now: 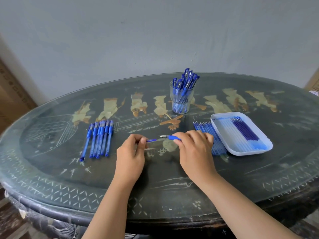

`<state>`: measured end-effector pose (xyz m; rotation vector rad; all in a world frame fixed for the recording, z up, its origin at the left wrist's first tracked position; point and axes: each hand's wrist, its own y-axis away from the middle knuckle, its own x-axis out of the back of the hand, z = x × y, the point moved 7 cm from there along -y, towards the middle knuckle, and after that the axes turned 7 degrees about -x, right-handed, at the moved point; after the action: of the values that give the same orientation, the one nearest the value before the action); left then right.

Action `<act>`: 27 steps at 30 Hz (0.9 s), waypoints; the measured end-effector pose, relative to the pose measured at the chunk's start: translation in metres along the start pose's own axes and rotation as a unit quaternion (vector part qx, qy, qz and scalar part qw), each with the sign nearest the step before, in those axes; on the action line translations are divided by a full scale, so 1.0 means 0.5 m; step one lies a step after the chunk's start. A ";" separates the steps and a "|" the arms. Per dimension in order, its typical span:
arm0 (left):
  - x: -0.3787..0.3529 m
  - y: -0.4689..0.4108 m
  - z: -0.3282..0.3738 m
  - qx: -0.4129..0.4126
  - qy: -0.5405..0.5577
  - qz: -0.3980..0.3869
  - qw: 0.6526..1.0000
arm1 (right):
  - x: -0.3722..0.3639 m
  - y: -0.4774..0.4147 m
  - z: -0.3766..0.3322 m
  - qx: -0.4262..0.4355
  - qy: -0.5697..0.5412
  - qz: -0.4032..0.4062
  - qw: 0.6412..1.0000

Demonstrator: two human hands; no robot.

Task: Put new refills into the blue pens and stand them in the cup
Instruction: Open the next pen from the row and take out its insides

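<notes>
Two pieces sit just apart over the bench (51, 169): right hand (193, 149) grips a pen (172, 137), tip leftward; left hand (132, 152) pinches a small blue part (151, 140). Joined crooked, the tip may bend or the part slip away; cup (181, 102) stands behind.

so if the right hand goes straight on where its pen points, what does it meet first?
Probably the small blue piece pinched in the left hand, a short gap from the tip of the pen the right hand grips. It might pass just beyond it into the left fingertips; depth unclear.
</notes>
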<state>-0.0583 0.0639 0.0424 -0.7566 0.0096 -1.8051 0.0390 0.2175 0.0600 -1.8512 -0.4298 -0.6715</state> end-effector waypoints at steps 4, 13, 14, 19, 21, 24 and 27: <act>-0.018 -0.004 -0.003 -0.036 -0.082 -0.045 0.995 | -0.005 0.001 -0.001 0.012 0.017 -0.004 1.000; -0.033 -0.007 -0.008 -0.069 -0.164 -0.078 0.981 | -0.011 0.001 0.004 0.003 -0.002 -0.015 1.000; -0.032 -0.007 -0.009 -0.070 -0.164 -0.076 0.981 | -0.012 0.001 0.005 0.003 -0.004 -0.017 1.000; -0.033 -0.006 -0.009 -0.073 -0.165 -0.071 0.981 | -0.023 0.003 0.010 -0.005 -0.009 -0.034 0.999; -0.033 -0.006 -0.010 -0.071 -0.165 -0.070 0.981 | -0.026 0.004 0.013 -0.012 -0.012 -0.040 0.999; -0.030 -0.006 -0.008 -0.065 -0.149 -0.069 0.984 | -0.027 0.004 0.015 -0.018 -0.022 -0.049 0.998; -0.019 -0.005 0.005 -0.081 -0.089 -0.041 0.992 | -0.027 0.003 0.015 -0.019 -0.031 -0.056 0.998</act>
<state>-0.0576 0.0740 0.0408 -1.0444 0.0081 -1.8244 0.0312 0.2241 0.0481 -1.8987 -0.5681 -0.7040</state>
